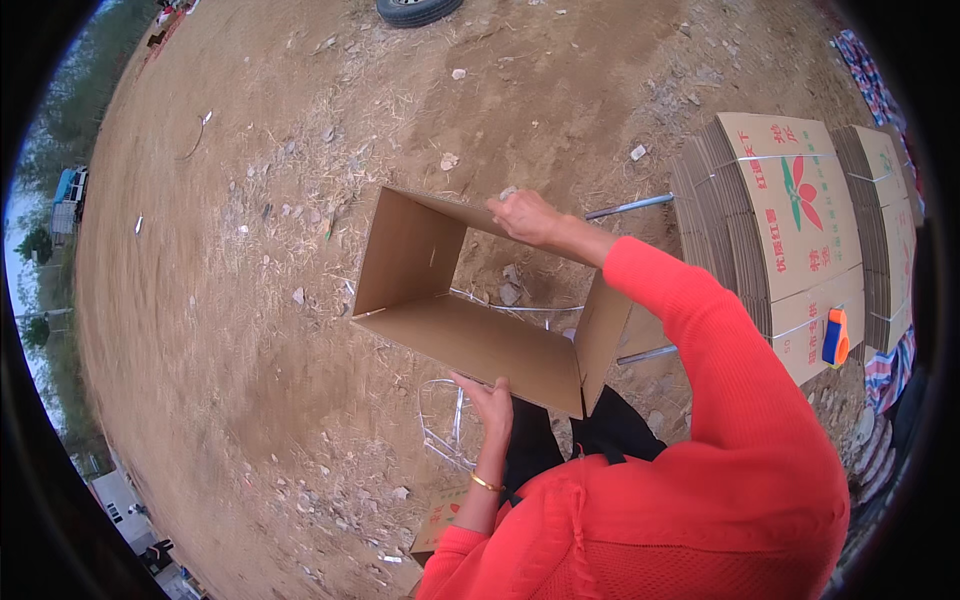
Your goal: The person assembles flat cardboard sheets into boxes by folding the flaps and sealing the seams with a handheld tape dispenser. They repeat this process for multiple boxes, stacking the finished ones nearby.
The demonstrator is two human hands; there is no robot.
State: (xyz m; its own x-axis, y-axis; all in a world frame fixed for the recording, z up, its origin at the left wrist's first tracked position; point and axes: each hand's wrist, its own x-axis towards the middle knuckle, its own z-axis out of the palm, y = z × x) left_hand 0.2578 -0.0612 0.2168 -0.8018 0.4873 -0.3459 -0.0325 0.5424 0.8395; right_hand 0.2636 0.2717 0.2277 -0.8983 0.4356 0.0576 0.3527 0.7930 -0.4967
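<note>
An unfolded brown cardboard box point(480, 335) is held up in front of me, its walls spread into a rectangular frame. Through its middle the ground shows. My right hand point(528, 218) grips the top edge of the far wall, fingers closed over it. At the near wall, my left hand point(488, 402) holds the box's lower edge from outside, partly hidden by the cardboard. A gold bracelet point(487, 484) circles the left wrist.
Tied stacks of flat printed cartons point(790, 200) stand at the right, an orange and blue tape dispenser point(836, 338) on one. Metal bars point(630, 206) jut from beneath. White strapping point(440, 440) lies on the dirt; a tire point(418, 10) sits far off. Another carton point(437, 518) is lower left.
</note>
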